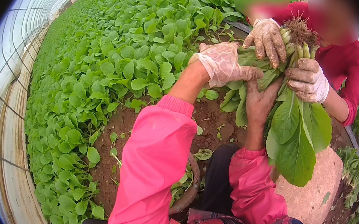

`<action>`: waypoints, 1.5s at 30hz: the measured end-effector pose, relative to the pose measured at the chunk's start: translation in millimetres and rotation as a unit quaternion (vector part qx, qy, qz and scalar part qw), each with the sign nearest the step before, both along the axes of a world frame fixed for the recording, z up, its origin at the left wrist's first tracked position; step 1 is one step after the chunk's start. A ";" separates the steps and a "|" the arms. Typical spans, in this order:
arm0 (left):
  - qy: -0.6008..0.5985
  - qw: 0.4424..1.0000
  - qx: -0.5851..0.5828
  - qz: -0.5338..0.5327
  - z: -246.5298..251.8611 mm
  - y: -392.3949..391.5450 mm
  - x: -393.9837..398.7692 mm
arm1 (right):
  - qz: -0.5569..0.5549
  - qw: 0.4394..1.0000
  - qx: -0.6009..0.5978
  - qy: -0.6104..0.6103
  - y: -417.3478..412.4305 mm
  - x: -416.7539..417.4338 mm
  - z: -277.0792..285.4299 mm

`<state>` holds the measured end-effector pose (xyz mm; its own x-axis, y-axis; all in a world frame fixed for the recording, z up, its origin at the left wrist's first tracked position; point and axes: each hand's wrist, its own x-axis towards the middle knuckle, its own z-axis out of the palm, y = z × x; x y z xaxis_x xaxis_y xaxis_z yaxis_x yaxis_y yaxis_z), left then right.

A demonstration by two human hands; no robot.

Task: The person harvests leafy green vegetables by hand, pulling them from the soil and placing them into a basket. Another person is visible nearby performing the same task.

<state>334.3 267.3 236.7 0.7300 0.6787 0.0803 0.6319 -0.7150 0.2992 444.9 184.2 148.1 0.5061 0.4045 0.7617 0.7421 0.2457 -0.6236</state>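
Observation:
My left hand, in a thin soiled glove, has its fingers against the leaves of a bunch of uprooted leafy greens. Below it, my right hand looks bare and dirty and grips the same bunch, its fingertips partly hidden by leaves. Muddy roots and pale stems point up and away at the top right, while broad leaves hang down. Two gloved hands of a co-worker, one hand over the stems and the other hand around them, are also on the bunch.
A dense bed of leafy plants spreads ahead and left. Before me, a round tub containing leaves stands on bare soil. A pale slab lies right, beside pulled greens. Greenhouse film on hoops borders the left.

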 end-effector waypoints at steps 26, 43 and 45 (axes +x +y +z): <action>-0.350 0.495 -0.234 0.760 -353.7 -317.4 -355.0 | 0.290 0.636 -0.630 -0.337 5.0 -182.5 -217.8; -0.528 0.609 -0.229 0.546 -287.7 -184.9 -489.0 | 0.397 0.727 -0.534 -0.173 34.9 -204.8 -217.2; -0.557 0.562 -0.191 0.581 -292.1 -189.8 -506.1 | 0.366 0.730 -0.526 -0.239 29.0 -220.3 -200.6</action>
<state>-171.8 77.5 -55.3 -0.5832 0.7678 -0.2652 -0.1252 0.2377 0.9632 224.6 213.2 -52.5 -0.3615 0.9209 -0.1456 0.8461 0.2585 -0.4661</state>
